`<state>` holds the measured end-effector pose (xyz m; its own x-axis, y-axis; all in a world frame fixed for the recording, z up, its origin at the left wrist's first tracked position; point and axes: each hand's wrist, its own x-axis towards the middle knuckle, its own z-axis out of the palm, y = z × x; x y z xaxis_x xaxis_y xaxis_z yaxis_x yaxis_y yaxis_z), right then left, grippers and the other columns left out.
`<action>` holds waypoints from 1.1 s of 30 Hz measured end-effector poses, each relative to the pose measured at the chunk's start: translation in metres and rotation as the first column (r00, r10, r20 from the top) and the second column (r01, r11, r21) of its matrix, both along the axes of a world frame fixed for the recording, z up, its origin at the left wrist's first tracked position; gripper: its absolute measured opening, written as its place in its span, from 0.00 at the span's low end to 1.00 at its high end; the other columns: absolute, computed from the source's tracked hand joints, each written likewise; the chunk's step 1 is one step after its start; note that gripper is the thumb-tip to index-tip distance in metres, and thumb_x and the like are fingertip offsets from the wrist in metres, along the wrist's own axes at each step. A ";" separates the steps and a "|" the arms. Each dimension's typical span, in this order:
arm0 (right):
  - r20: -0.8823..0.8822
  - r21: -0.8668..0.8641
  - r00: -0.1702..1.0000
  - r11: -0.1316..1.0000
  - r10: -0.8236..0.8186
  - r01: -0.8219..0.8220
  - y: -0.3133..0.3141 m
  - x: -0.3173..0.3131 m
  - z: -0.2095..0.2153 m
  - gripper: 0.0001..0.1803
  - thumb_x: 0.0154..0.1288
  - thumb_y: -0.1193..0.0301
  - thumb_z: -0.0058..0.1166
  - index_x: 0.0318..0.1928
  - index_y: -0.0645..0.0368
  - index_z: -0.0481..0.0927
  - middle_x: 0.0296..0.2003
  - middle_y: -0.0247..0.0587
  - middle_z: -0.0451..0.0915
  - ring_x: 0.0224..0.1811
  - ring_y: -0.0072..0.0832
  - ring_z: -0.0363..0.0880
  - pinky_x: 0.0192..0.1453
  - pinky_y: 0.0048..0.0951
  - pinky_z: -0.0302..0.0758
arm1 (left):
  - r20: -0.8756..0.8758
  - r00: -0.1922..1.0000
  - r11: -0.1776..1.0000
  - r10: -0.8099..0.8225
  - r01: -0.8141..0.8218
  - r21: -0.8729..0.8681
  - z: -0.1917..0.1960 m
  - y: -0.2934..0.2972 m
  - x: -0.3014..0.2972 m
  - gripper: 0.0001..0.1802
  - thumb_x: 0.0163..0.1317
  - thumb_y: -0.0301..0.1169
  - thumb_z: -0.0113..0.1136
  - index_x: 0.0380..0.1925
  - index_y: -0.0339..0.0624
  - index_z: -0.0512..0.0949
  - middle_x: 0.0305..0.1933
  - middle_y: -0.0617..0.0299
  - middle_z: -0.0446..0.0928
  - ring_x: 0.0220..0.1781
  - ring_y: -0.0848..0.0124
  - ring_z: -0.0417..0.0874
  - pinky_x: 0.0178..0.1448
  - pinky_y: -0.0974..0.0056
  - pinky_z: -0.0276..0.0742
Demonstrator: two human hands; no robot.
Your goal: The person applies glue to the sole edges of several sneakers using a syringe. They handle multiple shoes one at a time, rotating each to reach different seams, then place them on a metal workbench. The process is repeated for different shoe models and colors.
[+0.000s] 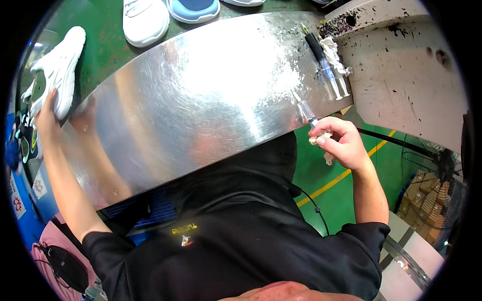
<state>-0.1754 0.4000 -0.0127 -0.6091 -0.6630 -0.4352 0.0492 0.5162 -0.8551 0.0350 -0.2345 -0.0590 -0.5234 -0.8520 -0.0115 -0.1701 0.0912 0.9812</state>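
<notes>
White shoe was left of the desk, left hand clamped on it, presumably for steadiness; right hand clasped syringe and crumpled tissue, apparently for ready use

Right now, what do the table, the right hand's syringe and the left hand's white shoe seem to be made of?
Table: metal, perhaps steel; shiny, with fine scratches and mirror-like reflections.
Syringe: probably clear plastic, smooth; its barrel looks see-through.
White shoe: perhaps synthetic; the thick sole suggests foam or rubber, unconfirmed.
</notes>
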 end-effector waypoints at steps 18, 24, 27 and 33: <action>0.409 -0.266 0.912 0.952 -0.034 0.155 0.007 0.021 -0.016 0.15 0.68 0.71 0.47 0.52 0.63 0.75 0.43 0.39 0.79 0.38 0.22 0.79 0.44 0.23 0.76 | -0.308 0.942 0.931 -0.131 0.224 0.287 0.017 0.145 0.088 0.38 0.59 0.31 0.53 0.68 0.36 0.51 0.67 0.51 0.58 0.69 0.62 0.60 0.69 0.57 0.60; 0.296 -0.387 0.945 0.922 0.142 -0.017 0.013 0.039 0.010 0.42 0.48 0.75 0.69 0.63 0.58 0.60 0.47 0.37 0.71 0.46 0.22 0.74 0.51 0.28 0.75 | -0.170 0.863 0.527 -0.475 0.434 0.731 -0.012 0.055 -0.007 0.29 0.69 0.48 0.43 0.60 0.35 0.67 0.56 0.54 0.74 0.53 0.62 0.78 0.60 0.59 0.72; 0.100 -0.225 0.987 0.969 0.128 -0.102 0.001 0.035 0.014 0.43 0.47 0.72 0.70 0.62 0.56 0.61 0.45 0.37 0.72 0.44 0.24 0.74 0.49 0.28 0.75 | -0.080 0.867 0.602 -0.492 0.404 0.689 -0.005 0.051 -0.018 0.29 0.68 0.49 0.44 0.56 0.34 0.70 0.51 0.54 0.78 0.51 0.62 0.79 0.60 0.60 0.72; -0.095 -0.187 0.975 0.958 0.202 -0.217 -0.023 0.050 0.009 0.40 0.47 0.61 0.70 0.60 0.56 0.66 0.49 0.41 0.73 0.47 0.30 0.75 0.48 0.32 0.74 | -0.095 0.952 0.774 -0.292 0.293 0.562 0.030 0.090 -0.003 0.21 0.60 0.40 0.54 0.46 0.34 0.75 0.42 0.54 0.79 0.41 0.66 0.82 0.48 0.62 0.78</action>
<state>-0.1250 0.3773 -0.0040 -0.4729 -0.8469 -0.2432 -0.1099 0.3305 -0.9374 0.0319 -0.1448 -0.0290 -0.7470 -0.4996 -0.4386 -0.2244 -0.4316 0.8737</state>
